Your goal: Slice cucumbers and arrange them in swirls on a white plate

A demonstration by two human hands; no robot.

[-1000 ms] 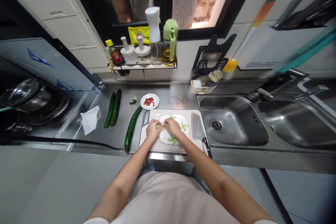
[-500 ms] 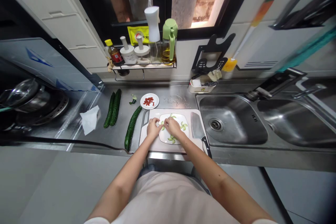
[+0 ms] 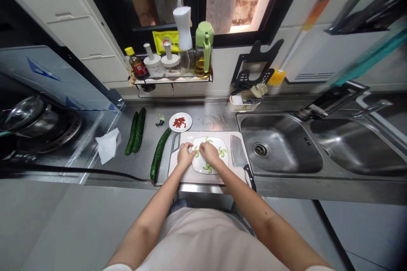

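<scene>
None readable; yellow packet (image 3: 158,43), bottle label (image 3: 139,68) apparently too small.

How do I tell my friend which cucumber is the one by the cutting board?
Start at the double sink and look left to the pale cutting board. Just past its left edge lies a dark green cucumber. It lies by itself, while the other two cucumbers lie side by side farther left.

A green-lidded bottle (image 3: 203,53) stands on the rack (image 3: 159,81).
</scene>
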